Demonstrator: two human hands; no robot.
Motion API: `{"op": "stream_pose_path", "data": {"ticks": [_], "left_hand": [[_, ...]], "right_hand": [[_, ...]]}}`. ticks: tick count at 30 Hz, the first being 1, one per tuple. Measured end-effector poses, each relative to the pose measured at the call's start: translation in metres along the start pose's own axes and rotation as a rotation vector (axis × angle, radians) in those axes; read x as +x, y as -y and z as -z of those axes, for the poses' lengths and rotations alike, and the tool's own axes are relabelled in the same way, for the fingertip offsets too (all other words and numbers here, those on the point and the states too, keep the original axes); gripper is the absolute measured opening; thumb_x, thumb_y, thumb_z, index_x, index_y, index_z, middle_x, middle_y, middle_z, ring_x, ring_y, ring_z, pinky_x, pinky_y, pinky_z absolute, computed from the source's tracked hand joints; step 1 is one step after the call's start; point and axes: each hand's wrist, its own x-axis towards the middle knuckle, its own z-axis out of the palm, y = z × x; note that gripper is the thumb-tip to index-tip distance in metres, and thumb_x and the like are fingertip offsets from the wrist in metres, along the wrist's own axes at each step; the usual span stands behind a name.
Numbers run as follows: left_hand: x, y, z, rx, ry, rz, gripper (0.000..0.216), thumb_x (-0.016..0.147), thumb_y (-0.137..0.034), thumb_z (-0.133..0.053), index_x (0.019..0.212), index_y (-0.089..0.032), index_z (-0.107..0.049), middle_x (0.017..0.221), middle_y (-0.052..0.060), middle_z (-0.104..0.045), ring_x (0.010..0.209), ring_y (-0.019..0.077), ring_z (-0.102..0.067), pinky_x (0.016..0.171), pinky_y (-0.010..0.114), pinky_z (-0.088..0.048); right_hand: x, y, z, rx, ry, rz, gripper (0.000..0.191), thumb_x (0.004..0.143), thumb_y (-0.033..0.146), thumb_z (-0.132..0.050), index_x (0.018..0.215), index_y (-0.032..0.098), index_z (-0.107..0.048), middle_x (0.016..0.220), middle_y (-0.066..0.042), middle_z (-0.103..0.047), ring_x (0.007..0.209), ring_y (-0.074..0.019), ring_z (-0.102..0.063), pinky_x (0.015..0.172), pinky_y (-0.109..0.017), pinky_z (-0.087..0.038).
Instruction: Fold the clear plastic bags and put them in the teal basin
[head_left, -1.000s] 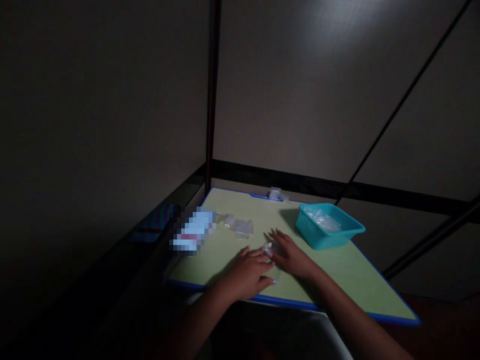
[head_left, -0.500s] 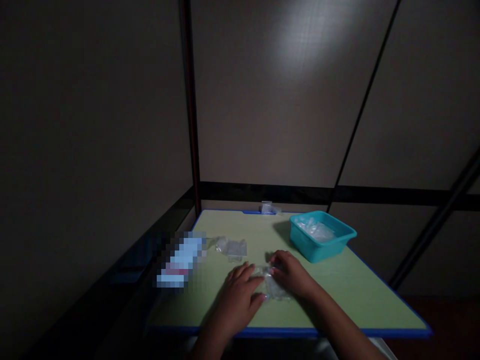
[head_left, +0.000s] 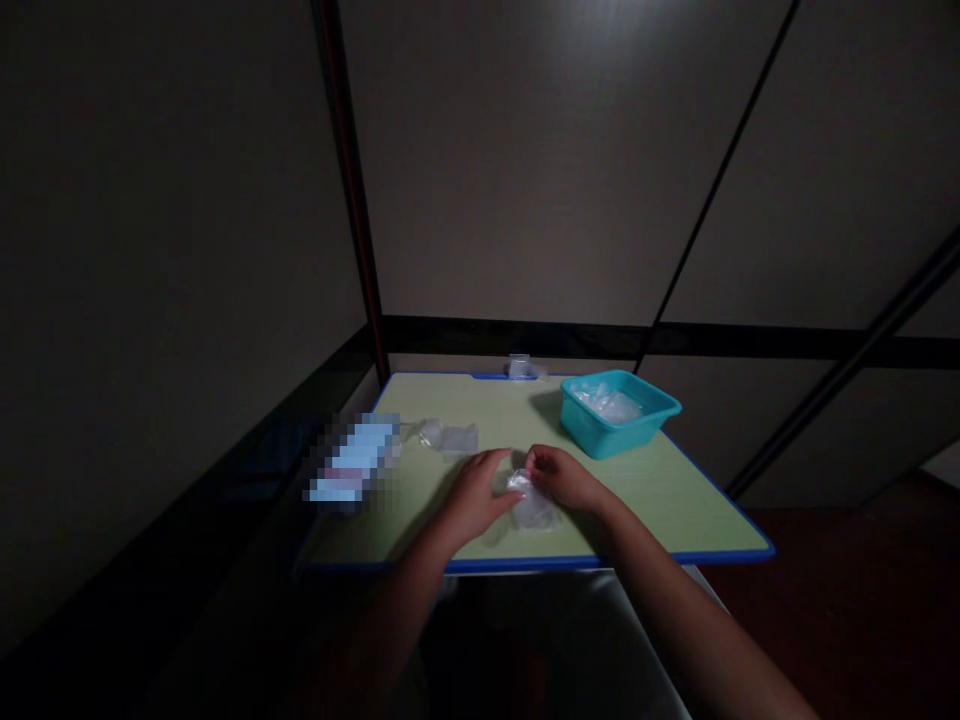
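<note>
A small clear plastic bag (head_left: 534,508) lies near the front of the pale green table (head_left: 360,535), between my hands. My right hand (head_left: 559,476) pinches the bag's far edge with curled fingers. Just left of the bag, my left hand (head_left: 480,490) is open, its thumb apart from the fingers and close to the bag's near-left edge; whether the thumb touches it I cannot tell. Farther back on the left, more crumpled clear plastic bags (head_left: 448,436) lie flat.
A turquoise basket (head_left: 619,437) holding clear plastic bags (head_left: 609,402) stands at the back right. At the left edge is a blurred-out, bright rectangular object (head_left: 356,455). A small clear plastic piece (head_left: 519,366) sits at the table's far edge, before the wall panels.
The view has tilted down and shifted. My left hand has lifted off the plastic and its thumb has spread from its fingers. My right hand's fingers have curled in at the bag's far edge.
</note>
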Motion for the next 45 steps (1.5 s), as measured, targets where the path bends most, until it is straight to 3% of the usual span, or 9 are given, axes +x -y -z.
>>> {"op": "stream_pose_path", "data": {"ticks": [7, 10, 15, 24, 26, 30, 35, 39, 45], "left_hand": [[-0.004, -0.010, 0.002, 0.358, 0.031, 0.013, 0.048, 0.081, -0.034, -0.060, 0.127, -0.026, -0.047, 0.136, 0.007, -0.046, 0.132, 0.0278, -0.031, 0.109, 0.053, -0.017], [-0.019, -0.007, 0.009, 0.379, 0.060, -0.045, 0.045, 0.089, -0.033, -0.049, 0.133, -0.028, -0.042, 0.145, 0.005, -0.037, 0.137, 0.0237, -0.024, 0.111, 0.053, -0.008], [-0.038, 0.006, 0.020, 0.364, 0.215, -0.089, 0.045, 0.090, -0.039, -0.046, 0.134, -0.033, -0.041, 0.149, 0.003, -0.030, 0.139, 0.0235, -0.019, 0.111, 0.054, -0.007], [-0.042, 0.011, 0.026, 0.021, 0.022, -0.133, 0.035, 0.088, -0.031, -0.052, 0.121, -0.024, -0.058, 0.135, 0.008, -0.050, 0.128, 0.0223, -0.041, 0.108, 0.044, -0.028], [-0.040, 0.008, 0.022, -0.135, 0.024, -0.112, 0.033, 0.088, -0.032, -0.052, 0.118, -0.024, -0.060, 0.134, 0.007, -0.052, 0.127, 0.0223, -0.042, 0.109, 0.042, -0.028], [-0.037, -0.007, 0.010, -0.672, 0.106, 0.020, 0.040, 0.090, -0.046, -0.045, 0.117, -0.022, -0.061, 0.131, 0.009, -0.054, 0.125, 0.0229, -0.045, 0.109, 0.041, -0.028], [-0.043, -0.033, -0.006, -1.374, 0.213, 0.368, 0.055, 0.072, -0.060, -0.064, 0.108, -0.018, -0.063, 0.116, 0.014, -0.063, 0.108, 0.0302, -0.057, 0.091, 0.050, -0.043], [-0.052, -0.049, -0.008, -1.344, 0.254, 0.550, 0.047, 0.060, -0.037, -0.082, 0.098, -0.014, -0.067, 0.100, 0.012, -0.069, 0.092, 0.0253, -0.064, 0.082, 0.039, -0.049], [-0.047, -0.057, -0.012, -1.256, 0.084, 0.621, 0.044, 0.057, -0.043, -0.081, 0.085, -0.009, -0.071, 0.077, 0.010, -0.072, 0.069, 0.0209, -0.066, 0.063, 0.029, -0.050]], "right_hand": [[-0.029, 0.024, 0.006, -0.387, -0.233, 0.114, 0.036, 0.083, 0.030, -0.052, 0.117, 0.019, -0.053, 0.121, -0.015, -0.055, 0.112, -0.0267, -0.049, 0.096, -0.045, -0.035], [-0.055, 0.037, 0.002, -0.537, -0.049, 0.204, 0.056, 0.087, 0.039, -0.049, 0.140, 0.028, -0.033, 0.148, -0.011, -0.029, 0.134, -0.0295, -0.027, 0.107, -0.058, -0.011], [-0.092, 0.047, -0.017, -0.549, 0.234, 0.212, 0.080, 0.084, 0.051, -0.053, 0.147, 0.030, -0.009, 0.149, -0.011, -0.022, 0.136, -0.0302, -0.023, 0.107, -0.062, -0.001], [-0.129, 0.012, -0.027, -0.443, -0.012, 0.466, 0.048, 0.091, 0.013, -0.044, 0.135, 0.032, -0.042, 0.127, -0.004, -0.057, 0.119, -0.0187, -0.051, 0.111, -0.049, -0.022], [-0.125, 0.012, -0.026, -0.256, -0.108, 0.399, 0.041, 0.090, 0.016, -0.048, 0.127, 0.031, -0.053, 0.119, -0.003, -0.063, 0.111, -0.0201, -0.058, 0.109, -0.050, -0.026], [-0.103, 0.035, -0.021, 0.399, -0.316, -0.037, 0.025, 0.082, 0.031, -0.061, 0.104, 0.025, -0.069, 0.106, -0.006, -0.069, 0.098, -0.0238, -0.064, 0.092, -0.044, -0.046], [-0.089, 0.066, -0.014, 1.067, -0.206, -0.423, 0.030, 0.063, 0.031, -0.079, 0.089, 0.019, -0.069, 0.083, -0.003, -0.071, 0.069, -0.0152, -0.064, 0.067, -0.028, -0.053], [-0.100, 0.073, -0.017, 1.133, -0.071, -0.478, 0.030, 0.068, 0.032, -0.076, 0.092, 0.016, -0.066, 0.079, -0.003, -0.068, 0.068, -0.0122, -0.062, 0.066, -0.025, -0.052], [-0.103, 0.072, -0.018, 0.869, -0.114, -0.441, 0.040, 0.064, 0.036, -0.079, 0.095, 0.020, -0.059, 0.086, 0.000, -0.065, 0.071, -0.0139, -0.061, 0.056, -0.024, -0.053]]}}
